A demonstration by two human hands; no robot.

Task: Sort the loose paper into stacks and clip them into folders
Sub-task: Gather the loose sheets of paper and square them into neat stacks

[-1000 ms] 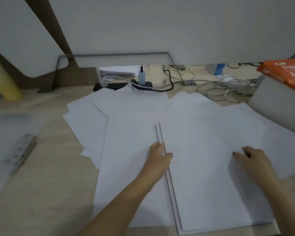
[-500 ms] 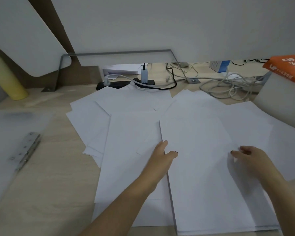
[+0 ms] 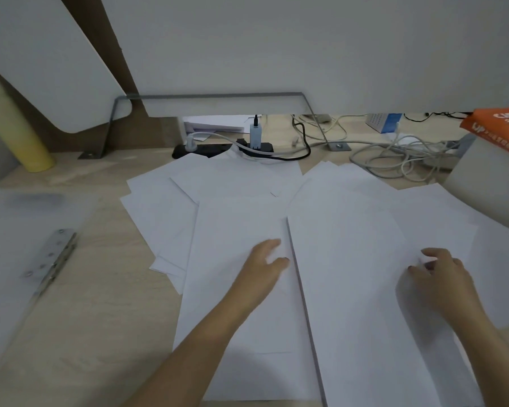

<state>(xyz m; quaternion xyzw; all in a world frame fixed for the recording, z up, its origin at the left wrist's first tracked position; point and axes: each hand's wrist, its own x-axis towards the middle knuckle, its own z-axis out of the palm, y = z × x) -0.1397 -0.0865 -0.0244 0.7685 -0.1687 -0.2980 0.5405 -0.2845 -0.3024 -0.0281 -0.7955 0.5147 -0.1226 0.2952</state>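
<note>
While loose paper (image 3: 165,218) lies fanned across the middle of the desk (image 3: 100,318), the left hand (image 3: 265,265) rests with relaxed fingers flat on a sheet just beside the left edge of a squared stack (image 3: 359,318). The right hand (image 3: 444,277) sits on that stack with bent fingers; whether it pinches a sheet cannot be told. A translucent folder (image 3: 9,245) with a metal clip (image 3: 52,259) lies well to the left
</note>
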